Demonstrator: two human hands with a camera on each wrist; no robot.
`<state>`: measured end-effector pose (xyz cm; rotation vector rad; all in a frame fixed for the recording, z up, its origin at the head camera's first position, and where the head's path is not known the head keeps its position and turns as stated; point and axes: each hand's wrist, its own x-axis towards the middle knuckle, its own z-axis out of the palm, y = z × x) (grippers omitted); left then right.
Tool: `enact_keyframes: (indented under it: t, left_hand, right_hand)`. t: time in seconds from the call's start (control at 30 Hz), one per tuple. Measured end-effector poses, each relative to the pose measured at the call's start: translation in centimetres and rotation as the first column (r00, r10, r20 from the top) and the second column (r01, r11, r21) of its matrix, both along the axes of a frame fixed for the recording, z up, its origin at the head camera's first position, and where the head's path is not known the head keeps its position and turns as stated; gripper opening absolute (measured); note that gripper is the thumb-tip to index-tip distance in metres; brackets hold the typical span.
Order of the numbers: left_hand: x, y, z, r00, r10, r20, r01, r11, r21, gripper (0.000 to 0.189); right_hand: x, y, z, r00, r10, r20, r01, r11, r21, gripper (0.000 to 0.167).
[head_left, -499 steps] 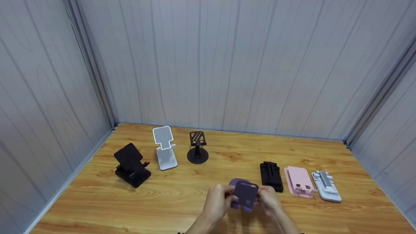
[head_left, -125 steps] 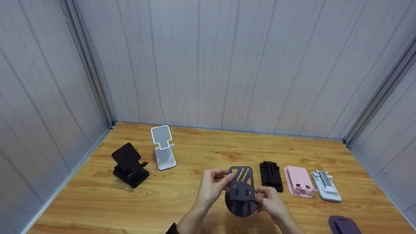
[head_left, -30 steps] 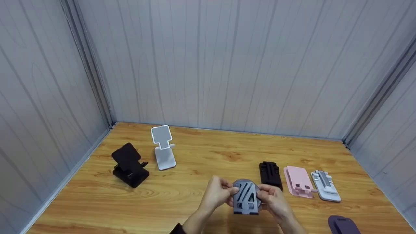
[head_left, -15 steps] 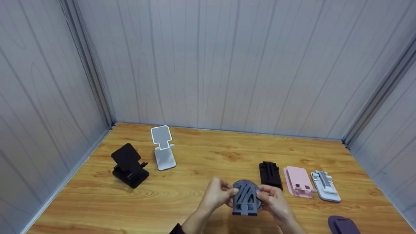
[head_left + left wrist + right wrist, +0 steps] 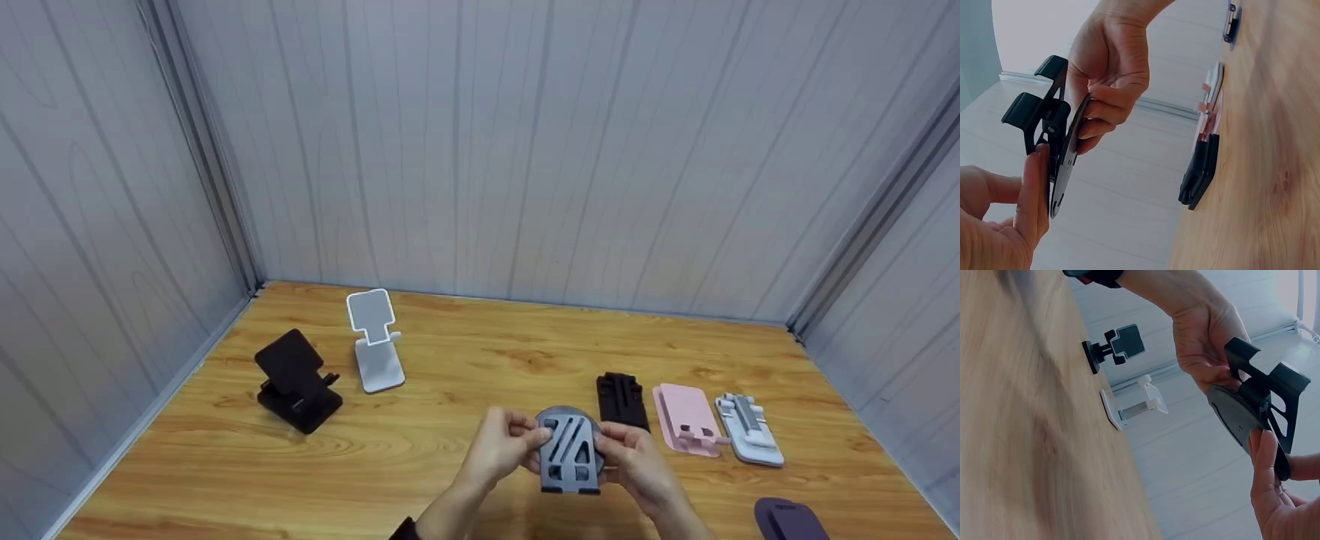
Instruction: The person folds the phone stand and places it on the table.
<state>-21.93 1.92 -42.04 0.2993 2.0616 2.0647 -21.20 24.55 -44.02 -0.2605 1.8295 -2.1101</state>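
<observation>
Both hands hold a dark phone stand (image 5: 570, 454) above the front of the table. It has a slotted plate with two hooked lips and a round base; the plate lies over the base, though the left wrist view shows a gap at the hinge (image 5: 1054, 119). My left hand (image 5: 496, 450) pinches the left edge, thumb on the plate. On the opposite edge, my right hand (image 5: 637, 461) grips plate and base, its fingers partly hidden behind. The round base (image 5: 1235, 416) shows its flat underside in the right wrist view.
Left on the table (image 5: 450, 420) stand an unfolded black phone stand (image 5: 296, 379) and a white one (image 5: 375, 345). To the right lie folded stands: black (image 5: 622, 401), pink (image 5: 686, 420), white (image 5: 750, 431). A purple one (image 5: 791, 519) sits at the front edge of view. Panel walls (image 5: 480, 150) enclose the table.
Earlier the hands held the purple stand, which now lies front right; the dark stand came from the back. Its plate has since folded over the base. Over the last second it tilts slightly.
</observation>
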Motion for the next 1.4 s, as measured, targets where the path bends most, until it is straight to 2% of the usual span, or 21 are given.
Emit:
enact_keyframes:
  t: [0.2,0.27,0.4,0.53,0.6,0.67,0.8,0.9,1.03,1.13,1.27,1.4]
  left_hand:
    - [0.1,0.1,-0.1,0.999,-0.028,-0.02,0.028,0.999,0.027,0.011]
    - [0.1,0.1,-0.2,0.999,-0.028,-0.025,0.029,0.999,0.026,0.011]
    - [-0.1,0.1,-0.5,1.0,-0.016,-0.018,0.017,1.0,0.019,0.01]
    - [-0.5,0.1,-0.9,1.0,0.006,-0.017,-0.006,1.0,0.025,0.01]
    - [-0.7,0.2,-1.2,1.0,0.02,-0.017,-0.019,1.0,0.023,0.011]
    - [-0.8,0.3,-1.4,0.999,0.035,-0.014,-0.035,0.999,0.017,0.011]
    - [-0.9,0.6,-1.7,0.998,0.056,-0.014,-0.055,0.998,0.01,0.01]
    - [-0.8,0.9,-1.9,0.997,0.075,-0.035,-0.075,0.997,-0.003,0.009]
    - [-0.8,1.4,-2.2,0.993,0.1,-0.064,-0.102,0.994,-0.028,0.009]
    - [-0.8,1.8,-2.4,0.99,0.114,-0.077,-0.119,0.991,-0.062,0.008]
    - [-0.8,2.0,-2.6,0.989,0.117,-0.085,-0.125,0.987,-0.1,0.008]
    - [-0.8,2.0,-2.8,0.996,0.066,-0.06,-0.071,0.994,-0.085,0.008]
  right_hand:
    - [-0.3,0.8,0.3,0.995,0.09,-0.048,-0.089,0.996,0.023,0.037]
    - [-0.3,0.9,0.5,0.996,0.081,-0.048,-0.079,0.995,0.057,0.033]
    - [-0.3,1.2,1.1,0.999,-0.021,-0.039,0.027,0.988,0.153,0.025]
    - [-0.3,1.4,1.7,0.986,-0.131,-0.107,0.155,0.949,0.273,0.027]
    - [-0.3,1.4,1.8,0.977,-0.156,-0.147,0.196,0.928,0.318,0.03]
    - [-0.3,1.4,1.7,0.974,-0.154,-0.166,0.203,0.92,0.336,0.031]
    - [-0.1,1.3,1.2,0.983,-0.109,-0.151,0.152,0.938,0.312,0.03]
    - [-0.1,1.1,0.7,0.99,-0.075,-0.123,0.107,0.954,0.279,0.028]
    - [-0.1,0.8,0.2,0.995,-0.058,-0.08,0.077,0.962,0.262,0.024]
    - [0.0,0.6,-0.1,0.996,-0.067,-0.061,0.08,0.962,0.259,0.018]
    - [0.1,0.3,-0.4,0.992,-0.098,-0.083,0.116,0.963,0.243,0.012]
    - [0.3,0.5,-0.7,0.99,-0.126,-0.064,0.137,0.967,0.214,0.015]
